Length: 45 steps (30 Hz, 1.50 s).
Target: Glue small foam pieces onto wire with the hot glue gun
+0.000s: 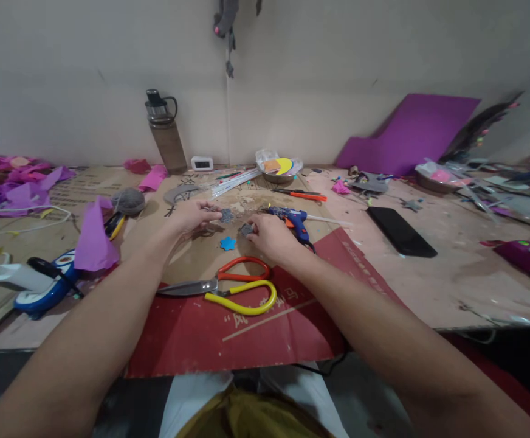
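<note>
My left hand (200, 216) has its fingertips pinched at the edge of a small grey flower-shaped piece (227, 215). A second small dark grey piece (246, 230) is gripped between the fingers of my right hand (267, 232); its full outline is partly hidden. Between and just below the hands lies a blue flower-shaped cutout (227, 243). Closer to me, large scissors (210, 286) with one red and one yellow handle rest on a red cardboard sheet (178, 340). Just beyond my right hand lies a blue glue gun (298, 222) with a glue stick in its back.
A black phone (400, 231) lies to the right. Along the wall stand a tilted bottle (167, 137), a small white clock (202, 163) and a bowl of scraps (278, 173). Grey yarn (128, 201), purple felt (95, 237) and a blue-white device (48, 289) crowd the left.
</note>
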Motion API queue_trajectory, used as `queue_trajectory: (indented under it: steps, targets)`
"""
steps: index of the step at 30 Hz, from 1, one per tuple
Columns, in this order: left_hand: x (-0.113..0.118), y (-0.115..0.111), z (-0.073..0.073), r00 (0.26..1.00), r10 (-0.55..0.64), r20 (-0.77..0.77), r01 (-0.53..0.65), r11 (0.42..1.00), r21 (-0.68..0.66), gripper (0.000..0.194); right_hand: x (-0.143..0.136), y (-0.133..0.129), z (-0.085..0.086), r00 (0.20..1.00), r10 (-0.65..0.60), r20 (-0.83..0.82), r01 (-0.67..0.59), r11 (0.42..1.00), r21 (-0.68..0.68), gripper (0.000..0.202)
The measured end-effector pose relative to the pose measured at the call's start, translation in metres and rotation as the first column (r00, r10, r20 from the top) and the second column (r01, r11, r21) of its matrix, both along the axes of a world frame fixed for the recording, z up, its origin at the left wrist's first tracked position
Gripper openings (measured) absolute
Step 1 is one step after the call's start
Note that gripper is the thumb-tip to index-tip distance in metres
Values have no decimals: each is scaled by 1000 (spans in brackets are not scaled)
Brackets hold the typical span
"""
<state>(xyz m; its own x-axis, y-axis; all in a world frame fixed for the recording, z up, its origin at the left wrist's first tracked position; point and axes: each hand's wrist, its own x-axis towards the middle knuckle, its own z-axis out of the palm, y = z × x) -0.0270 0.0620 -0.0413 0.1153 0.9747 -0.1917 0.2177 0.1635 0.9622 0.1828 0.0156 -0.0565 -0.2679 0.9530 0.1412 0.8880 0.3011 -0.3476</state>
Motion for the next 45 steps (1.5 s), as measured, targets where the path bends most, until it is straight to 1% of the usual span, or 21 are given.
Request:
queue_trajectory:
  steps: [3, 9, 12, 16, 19, 21, 24, 27, 29, 32, 34, 37, 39, 40, 42, 44, 45]
  targets:
    - [0, 0, 1, 1000, -6, -18, 6, 1000, 4, 27, 0, -2, 1, 999, -26, 43, 27, 1000, -12, 23]
    - [1, -1, 0, 997, 29, -70, -29, 1000, 4, 24, 2, -2, 4, 995, -3, 101, 6, 1000, -28, 18]
    - [3, -2, 1, 996, 35, -85, -35, 999, -6, 26, 3, 0, 6, 994, -8, 105, 12, 999, -34, 19]
    - [4, -3, 2, 996, 42, -78, -42, 999, -6, 28, 8, 0, 16, 993, -14, 119, 21, 998, -59, 24]
    - [3, -2, 2, 996, 42, -74, -42, 999, -4, 27, 11, -1, 25, 989, -18, 147, 32, 995, -96, 20]
    - [2, -1, 1, 997, 31, -77, -32, 999, -13, 27, 12, -1, 27, 988, -12, 155, 29, 994, -109, 19]
    - [0, 0, -1, 996, 24, -83, -25, 1000, -18, 31, 12, 0, 23, 991, -23, 135, 39, 992, -120, 20]
    - [-1, 2, -2, 995, 18, -101, -19, 1000, -9, 35, 11, 2, 14, 996, -18, 86, 26, 996, -90, 25]
    - [-1, 3, -4, 993, 12, -120, -13, 1000, -8, 35, 9, 3, 9, 998, -6, 66, 11, 996, -83, 26]
    - [-2, 5, -6, 992, 11, -124, -11, 1000, 2, 33, 6, 5, 2, 997, -18, 77, 26, 995, -93, 22]
    - [-2, 6, -7, 994, 16, -112, -16, 1000, -1, 31, 4, 6, 0, 995, -19, 99, 27, 996, -80, 21]
    - [-1, 5, -6, 996, 26, -87, -28, 1000, -14, 28, 4, 6, 1, 995, -9, 102, 12, 1000, -29, 24]
    - [0, 3, -4, 998, 24, -60, -25, 1000, -9, 26, 4, 6, 2, 999, -36, 15, 37, 999, -18, 27]
    - [0, 3, -3, 999, 20, -48, -20, 1000, -4, 26, 5, 6, 3, 996, -61, -66, 57, 997, -47, 28]
    - [0, 2, -1, 1000, 9, -26, -9, 1000, 0, 24, 5, 6, 4, 954, -133, -267, 84, 979, -186, 29]
    - [-1, 3, -2, 1000, 3, -19, -3, 1000, 1, 24, 4, 6, 5, 874, -223, -431, 67, 935, -348, 31]
    - [-1, 3, -2, 1000, 3, -17, -3, 1000, 0, 24, 3, 6, 5, 836, -259, -484, 51, 914, -402, 31]
